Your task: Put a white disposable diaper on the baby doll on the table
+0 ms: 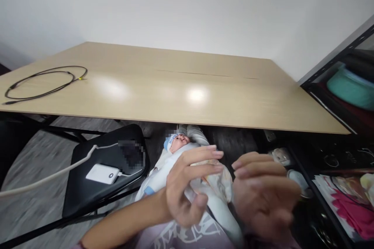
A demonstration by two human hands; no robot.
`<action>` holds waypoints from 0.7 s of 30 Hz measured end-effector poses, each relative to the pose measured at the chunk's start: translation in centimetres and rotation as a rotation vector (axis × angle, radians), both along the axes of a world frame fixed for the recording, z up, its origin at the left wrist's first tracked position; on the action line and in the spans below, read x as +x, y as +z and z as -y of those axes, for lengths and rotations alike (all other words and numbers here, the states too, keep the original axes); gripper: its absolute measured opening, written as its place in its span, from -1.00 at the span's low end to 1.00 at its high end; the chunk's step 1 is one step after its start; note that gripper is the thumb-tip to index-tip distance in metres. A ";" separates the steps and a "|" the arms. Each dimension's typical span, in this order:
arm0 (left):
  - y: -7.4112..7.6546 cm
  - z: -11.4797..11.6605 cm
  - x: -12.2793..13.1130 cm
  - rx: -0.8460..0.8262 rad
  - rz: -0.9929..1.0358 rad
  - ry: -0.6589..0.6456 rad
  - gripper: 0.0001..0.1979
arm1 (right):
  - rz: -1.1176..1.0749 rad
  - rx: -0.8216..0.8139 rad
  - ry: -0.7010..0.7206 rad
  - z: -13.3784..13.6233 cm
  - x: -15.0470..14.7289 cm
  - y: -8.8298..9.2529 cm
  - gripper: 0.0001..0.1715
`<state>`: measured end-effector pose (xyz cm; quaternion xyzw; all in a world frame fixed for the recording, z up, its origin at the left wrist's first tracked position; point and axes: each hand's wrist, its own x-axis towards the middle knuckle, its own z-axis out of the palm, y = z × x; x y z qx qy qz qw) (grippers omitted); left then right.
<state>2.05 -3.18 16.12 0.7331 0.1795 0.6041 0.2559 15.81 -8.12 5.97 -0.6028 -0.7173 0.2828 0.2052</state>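
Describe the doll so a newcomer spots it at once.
Start at the long wooden table; just below its near edge, between the black chair and the dark shelving, lies the baby doll, under the person's left hand and right hand. It alone is a white-wrapped figure with a blue-and-white cap.

Above — table top (175,89) wide open, only black cable (43,81) at far left. Below edge tight: chair (84,198) left, shelf rack (330,73) right, doll (160,172) between.
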 end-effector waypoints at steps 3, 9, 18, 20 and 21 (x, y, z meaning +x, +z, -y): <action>-3.8 -2.9 -2.3 -0.118 -0.358 -0.132 -0.70 | -0.057 0.035 -0.022 -1.7 5.1 0.7 -0.44; -9.4 -5.1 -4.7 -0.285 -0.718 -0.360 -0.69 | -0.212 0.015 -0.062 -3.6 12.1 -0.9 -0.46; -9.4 -6.7 -3.6 -0.169 -0.833 -0.369 -0.62 | -0.371 -0.264 -0.130 -4.7 12.0 -5.0 -0.39; -9.4 -6.7 -3.2 -0.160 -0.832 -0.378 -0.64 | -0.407 -0.298 -0.173 -5.2 12.4 -5.5 -0.39; -9.4 -6.8 -3.0 -0.160 -0.825 -0.385 -0.65 | -0.421 -0.311 -0.178 -5.4 12.6 -5.8 -0.40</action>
